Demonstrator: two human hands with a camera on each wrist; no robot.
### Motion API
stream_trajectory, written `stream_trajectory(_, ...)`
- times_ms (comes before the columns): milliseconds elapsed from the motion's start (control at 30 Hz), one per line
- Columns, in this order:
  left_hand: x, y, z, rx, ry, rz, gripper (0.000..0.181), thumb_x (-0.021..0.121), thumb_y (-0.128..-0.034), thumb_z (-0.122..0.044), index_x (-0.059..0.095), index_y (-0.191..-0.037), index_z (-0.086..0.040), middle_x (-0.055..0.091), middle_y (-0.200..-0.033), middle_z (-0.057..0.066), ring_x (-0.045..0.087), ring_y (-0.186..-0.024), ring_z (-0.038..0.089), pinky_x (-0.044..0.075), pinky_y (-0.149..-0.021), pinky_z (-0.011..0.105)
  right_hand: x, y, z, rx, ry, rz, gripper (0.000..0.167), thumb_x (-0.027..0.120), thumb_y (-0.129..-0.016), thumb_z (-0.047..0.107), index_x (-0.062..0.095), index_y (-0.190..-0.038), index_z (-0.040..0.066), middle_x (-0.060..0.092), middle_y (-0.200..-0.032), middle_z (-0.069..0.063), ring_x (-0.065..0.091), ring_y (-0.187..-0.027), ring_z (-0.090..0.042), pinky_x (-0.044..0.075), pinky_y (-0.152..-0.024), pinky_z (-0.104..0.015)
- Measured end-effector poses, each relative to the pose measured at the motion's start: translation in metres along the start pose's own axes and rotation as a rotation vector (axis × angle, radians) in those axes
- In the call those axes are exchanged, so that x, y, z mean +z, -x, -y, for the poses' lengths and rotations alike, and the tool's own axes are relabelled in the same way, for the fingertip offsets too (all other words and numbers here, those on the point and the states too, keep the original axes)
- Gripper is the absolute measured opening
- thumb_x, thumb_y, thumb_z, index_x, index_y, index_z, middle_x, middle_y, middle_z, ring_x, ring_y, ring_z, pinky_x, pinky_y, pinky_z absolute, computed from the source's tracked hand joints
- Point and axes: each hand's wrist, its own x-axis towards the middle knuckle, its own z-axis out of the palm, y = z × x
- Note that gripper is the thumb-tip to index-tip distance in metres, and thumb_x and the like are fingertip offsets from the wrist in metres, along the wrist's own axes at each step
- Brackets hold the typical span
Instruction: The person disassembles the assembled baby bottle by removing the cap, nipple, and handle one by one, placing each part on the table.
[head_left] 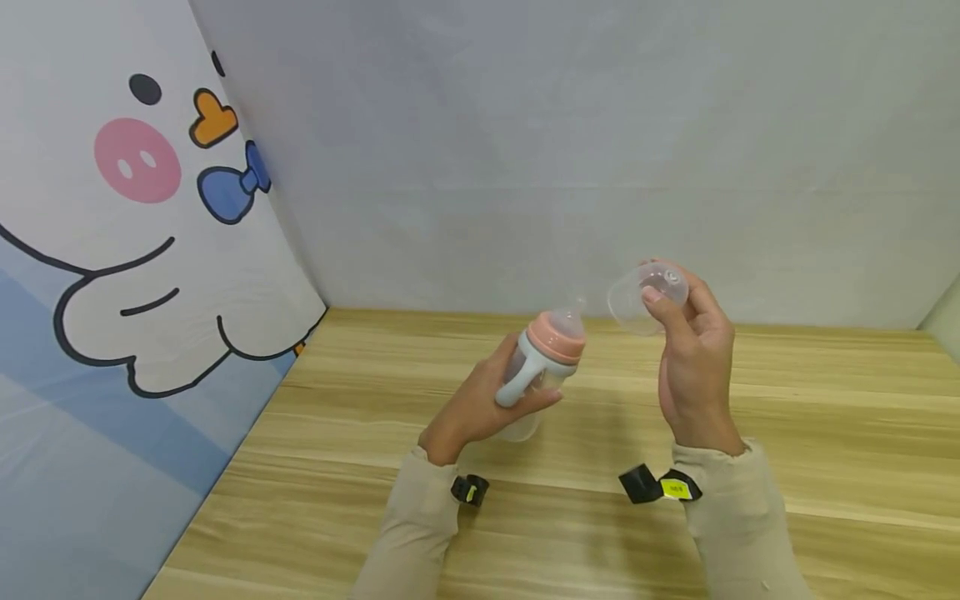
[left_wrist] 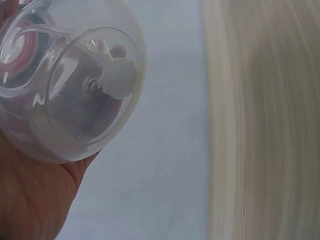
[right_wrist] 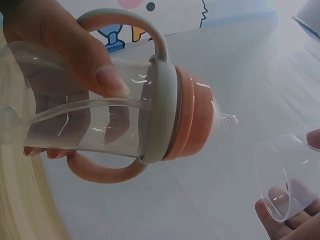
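Observation:
A clear baby bottle (head_left: 556, 339) with a pink collar, a pale grey two-handled ring and a clear teat tilts above the table in the head view. My left hand (head_left: 487, 396) grips it round the body, below the collar. Inside the bottle (right_wrist: 100, 120), the right wrist view shows a straw with a weighted end. To the right, my right hand (head_left: 693, 350) pinches a clear dome cap (head_left: 647, 296) between thumb and fingers, apart from the teat. The left wrist view shows the bottle's base (left_wrist: 90, 90) close up, with the left palm around it.
Under both hands lies a wood-grain table (head_left: 360, 417). A plain pale backdrop (head_left: 525, 150) rises behind its far edge, and a cartoon-printed panel (head_left: 135, 275) stands along the left side. Each sleeve cuff carries a small black wrist device (head_left: 470, 491).

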Motion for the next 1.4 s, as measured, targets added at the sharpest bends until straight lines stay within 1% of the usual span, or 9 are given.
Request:
stream_trajectory(200,-0.002,0.000,0.001,0.003,-0.005,0.000,0.069,0.077,-0.0890,-0.028,0.040,-0.146,-0.016,0.065,-0.117,0.005,0.062,-0.096,0.014,0.052,-0.087,0.034,-0.004,-0.002,-0.001,0.004,0.023,-0.022,0.027,0.063,-0.095,-0.002,0.067,-0.122,0.001,0.070,-0.118,-0.003,0.057,-0.114,-0.020,0.045,-0.097,-0.028)
stream_trajectory(333,-0.005,0.000,0.002,-0.003,-0.002,-0.004,0.071,0.076,-0.0897,-0.031,0.038,-0.147,-0.017,0.064,-0.112,0.005,0.061,-0.093,0.016,0.052,-0.085,0.035,-0.006,-0.003,-0.002,0.007,0.037,-0.023,0.030,0.064,-0.095,-0.002,0.065,-0.125,0.000,0.070,-0.120,-0.004,0.057,-0.117,-0.022,0.046,-0.098,-0.027)
stream_trajectory(500,-0.005,0.001,0.004,-0.014,0.013,0.004,0.070,0.075,-0.0896,-0.039,0.039,-0.146,-0.018,0.063,-0.108,0.004,0.060,-0.091,0.016,0.051,-0.084,0.036,-0.013,-0.006,-0.001,0.008,0.054,-0.056,0.031,0.067,-0.093,0.000,0.065,-0.124,-0.002,0.069,-0.118,-0.008,0.059,-0.113,-0.022,0.049,-0.095,-0.024)
stream_trajectory(667,-0.005,0.001,0.004,-0.005,0.029,0.012,0.071,0.074,-0.0903,-0.042,0.037,-0.147,-0.021,0.062,-0.104,0.004,0.060,-0.091,0.017,0.052,-0.084,0.035,-0.022,-0.010,0.001,0.001,0.046,-0.095,0.033,0.069,-0.092,0.001,0.065,-0.125,-0.003,0.069,-0.117,-0.008,0.058,-0.111,-0.020,0.048,-0.095,-0.024)
stream_trajectory(833,-0.005,0.000,0.004,-0.002,0.025,0.008,0.071,0.074,-0.0902,-0.042,0.037,-0.148,-0.022,0.063,-0.102,0.003,0.061,-0.090,0.017,0.052,-0.083,0.035,-0.029,-0.014,0.001,0.005,0.073,-0.128,0.034,0.070,-0.092,0.002,0.064,-0.126,-0.002,0.067,-0.117,-0.006,0.057,-0.112,-0.019,0.047,-0.096,-0.023)
stream_trajectory(1000,-0.005,0.000,0.003,-0.004,0.003,0.005,0.072,0.074,-0.0904,-0.040,0.036,-0.149,-0.022,0.064,-0.106,0.003,0.062,-0.092,0.017,0.052,-0.085,0.036,-0.032,-0.016,0.000,0.012,0.089,-0.140,0.035,0.070,-0.092,0.002,0.065,-0.127,0.000,0.064,-0.122,-0.007,0.057,-0.113,-0.019,0.048,-0.094,-0.020)
stream_trajectory(1200,-0.006,-0.001,0.003,-0.020,-0.004,0.003,0.075,0.074,-0.0903,-0.038,0.034,-0.151,-0.024,0.064,-0.110,0.003,0.064,-0.093,0.017,0.053,-0.086,0.036,-0.035,-0.019,-0.001,0.047,0.122,-0.149,0.036,0.068,-0.093,0.002,0.063,-0.129,0.003,0.059,-0.128,-0.008,0.055,-0.118,-0.019,0.048,-0.095,-0.018)
stream_trajectory(1400,-0.007,0.000,0.004,-0.019,0.005,-0.002,0.076,0.074,-0.0908,-0.037,0.032,-0.153,-0.025,0.064,-0.116,0.004,0.064,-0.096,0.017,0.053,-0.089,0.040,-0.038,-0.021,-0.002,0.071,0.136,-0.154,0.034,0.068,-0.093,0.001,0.062,-0.127,0.003,0.062,-0.123,-0.003,0.056,-0.118,-0.018,0.048,-0.096,-0.017)
